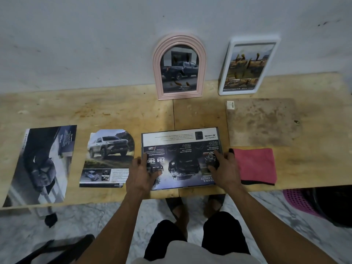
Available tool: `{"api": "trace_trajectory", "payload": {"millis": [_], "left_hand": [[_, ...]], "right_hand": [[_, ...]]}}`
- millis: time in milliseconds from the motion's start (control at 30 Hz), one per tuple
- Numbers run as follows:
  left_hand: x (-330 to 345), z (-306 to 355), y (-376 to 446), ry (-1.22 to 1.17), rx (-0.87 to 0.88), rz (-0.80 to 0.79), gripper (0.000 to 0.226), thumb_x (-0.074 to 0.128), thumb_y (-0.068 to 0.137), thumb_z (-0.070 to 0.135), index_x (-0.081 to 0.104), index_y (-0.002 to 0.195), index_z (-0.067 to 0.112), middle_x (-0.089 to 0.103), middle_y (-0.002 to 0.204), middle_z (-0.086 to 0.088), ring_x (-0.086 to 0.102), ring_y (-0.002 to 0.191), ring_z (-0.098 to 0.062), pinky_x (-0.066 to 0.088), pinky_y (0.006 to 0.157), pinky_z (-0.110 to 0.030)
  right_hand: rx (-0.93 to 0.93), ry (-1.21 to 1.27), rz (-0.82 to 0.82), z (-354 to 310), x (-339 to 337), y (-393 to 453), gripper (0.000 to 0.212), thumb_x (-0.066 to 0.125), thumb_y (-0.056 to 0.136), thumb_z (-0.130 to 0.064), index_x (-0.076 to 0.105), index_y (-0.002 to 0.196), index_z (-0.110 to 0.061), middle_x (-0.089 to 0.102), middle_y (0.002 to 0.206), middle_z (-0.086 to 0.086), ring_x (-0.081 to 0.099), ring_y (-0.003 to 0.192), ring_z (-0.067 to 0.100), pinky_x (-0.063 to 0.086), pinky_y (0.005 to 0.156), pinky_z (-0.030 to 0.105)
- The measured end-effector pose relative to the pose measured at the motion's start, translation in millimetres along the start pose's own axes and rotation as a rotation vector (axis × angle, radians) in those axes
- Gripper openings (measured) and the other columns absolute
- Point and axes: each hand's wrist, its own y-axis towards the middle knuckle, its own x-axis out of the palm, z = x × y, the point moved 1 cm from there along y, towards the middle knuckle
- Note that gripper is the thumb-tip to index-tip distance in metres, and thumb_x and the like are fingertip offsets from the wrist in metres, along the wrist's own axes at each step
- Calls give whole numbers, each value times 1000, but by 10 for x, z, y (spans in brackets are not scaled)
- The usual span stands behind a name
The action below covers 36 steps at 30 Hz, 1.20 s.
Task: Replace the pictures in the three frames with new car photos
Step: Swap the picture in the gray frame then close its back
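**Third frame under the hands at the bench edge; two frames stood against the wall**

The work surface was a stained plywood bench point(114, 111) set against a grey wall, above a marbled floor.

Nearest the person, a dark rectangular frame point(181, 159) lay flat at the front edge of the bench, a car brochure page showing upside down inside it. The left hand point(142, 171) rested on its left part with fingers curled onto the page; the right hand point(225, 166) did likewise on the right part, fingertips pressing down. Whether either hand gripped the frame's edge or only pressed the sheet could not be told.

Just right of the frame lay a pink cloth point(255, 165). To its left lay an arch-cut truck photo point(109, 159), and further left a rectangular car photo point(42, 164), both loose on the bench.

Beyond the cloth lay a brown backing board point(262, 121), apparently belonging to the frame in hand.

At the wall leaned a pink arched frame point(179, 67) holding a dark pickup picture and a white rectangular frame point(247, 66) holding a brochure page.

Judgement: the sheet was being seated. It should be squared to all four corners and held flat with both hands before the backing board goes on, so no edge buckles or shifts.
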Motion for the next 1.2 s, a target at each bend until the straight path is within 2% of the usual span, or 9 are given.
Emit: {"api": "trace_trajectory", "payload": {"millis": [200,400,533,667,767,833,967,1067,1200], "left_hand": [[-14,24,-21,-7,0,-56,109,80,69,62,21,155,29,36,139,-13,49,122,-34,51,97,-51],[-4,66,-23,76,-25,-65,106,78,71,63,21,154,33,30,144,-12,41,133,-35,50,98,-55],[-3,96,-19,106,-43,-93,107,76,72,66,18,156,34,27,149,-12,35,138,-36,49,101,-55],[-17,114,-19,126,-51,-107,106,71,71,72,16,155,38,27,147,-10,36,137,-36,50,98,-58],[-41,198,-62,142,-83,-58,104,60,72,81,12,153,37,29,145,-11,36,136,-39,49,93,-60],[-55,305,-69,178,-91,28,103,53,73,84,13,152,31,31,146,-14,37,133,-42,45,94,-62],[-61,690,-7,180,-40,137,86,50,85,73,26,150,22,36,149,-17,37,135,-39,39,103,-58],[-35,1177,78,115,24,127,75,55,92,58,34,149,15,42,146,-19,42,131,-39,42,100,-53],[171,1910,226,-14,121,38,60,62,93,46,46,141,11,54,131,-20,52,120,-39,47,94,-46]], "right_hand": [[4,11,8,-13,5,-36,66,68,86,-28,40,145,-26,39,132,12,44,118,30,49,94,40],[69,86,20,-3,-10,-16,63,63,88,-12,41,146,-25,39,137,11,47,122,29,49,98,43],[95,112,14,13,-6,-26,62,58,90,-11,40,146,-27,37,140,10,45,124,29,48,99,46],[103,142,1,19,-17,-44,61,58,90,-12,40,147,-27,33,145,10,41,129,29,46,102,47],[91,163,1,6,-69,-36,58,58,90,-17,41,144,-25,34,143,11,40,129,30,45,103,47],[44,190,33,-18,-154,-10,52,57,89,-15,44,139,-24,40,134,12,46,120,31,46,98,45],[4,229,75,1,-404,110,41,54,92,-14,49,132,-19,44,128,10,51,109,28,47,89,37],[-5,262,103,176,-657,283,43,54,92,-14,50,134,-18,48,131,9,57,105,25,50,87,37],[24,208,102,692,-1059,598,44,53,92,-15,50,135,-14,54,132,11,58,107,25,44,79,28]]}}
